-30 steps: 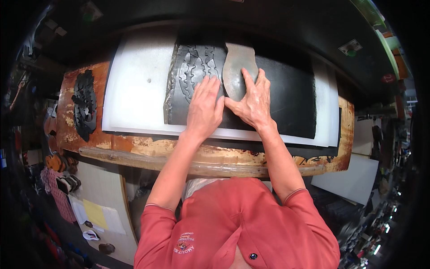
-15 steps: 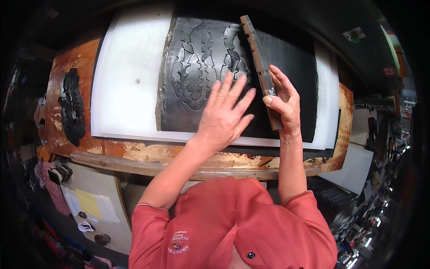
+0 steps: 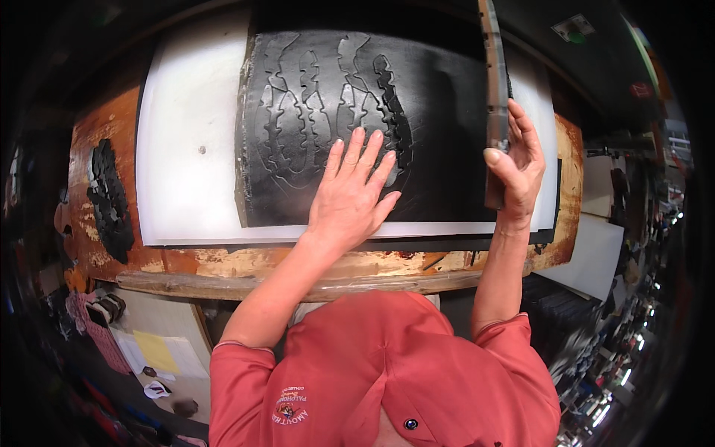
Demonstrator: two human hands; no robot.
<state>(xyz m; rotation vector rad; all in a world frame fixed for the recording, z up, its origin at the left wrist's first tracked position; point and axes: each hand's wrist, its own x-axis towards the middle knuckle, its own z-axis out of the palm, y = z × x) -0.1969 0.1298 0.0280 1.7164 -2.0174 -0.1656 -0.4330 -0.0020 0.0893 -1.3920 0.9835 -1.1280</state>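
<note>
Both hands were busy: left hand [image 3: 350, 195] lay flat, fingers spread, on the black sheet [image 3: 439, 127]; right hand [image 3: 518, 160] gripped an upright cutting die [image 3: 493, 89], apparently. Die could slip, nicking fingers.

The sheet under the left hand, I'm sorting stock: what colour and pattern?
Head view: the sheet is black, with wavy sole-shaped outlines cut into it.

We see the rubber sheet [image 3: 439, 127] on the white board [image 3: 186, 164], cutting die [image 3: 494, 97] at its three o'clock, cut pieces [image 3: 110, 197] at nine.
</note>
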